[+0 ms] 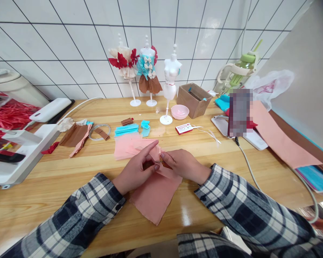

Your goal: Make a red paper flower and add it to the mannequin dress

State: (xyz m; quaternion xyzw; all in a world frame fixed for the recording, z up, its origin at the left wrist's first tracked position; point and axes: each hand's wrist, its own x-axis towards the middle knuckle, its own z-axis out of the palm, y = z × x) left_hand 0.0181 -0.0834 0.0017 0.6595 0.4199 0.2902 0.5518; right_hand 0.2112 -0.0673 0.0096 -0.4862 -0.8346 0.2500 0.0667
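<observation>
Over the middle of the table, a piece of pink crepe paper [157, 199] hangs from between my two hands, its upper part bunched together. My left hand [136, 170] pinches the bunched part with its thumb, the index finger stretched along it. From the other side, my right hand [184, 163] grips the same gathered spot between thumb and fingers. Whether a thread or wire is at the pinch is too small to tell. Just behind my hands lie flat pink sheets [121, 148] and a folded blue strip [126, 129].
Two dressed mini mannequins [146, 68] and a bare white mannequin [168, 87] stand near the tiled wall. Beside them are a pink bowl [180, 112] and a cardboard box [197, 105]. A phone [239, 113] stands at right, a power strip [40, 143] at left. Paper scraps [74, 136] lie near a wire coil [90, 132].
</observation>
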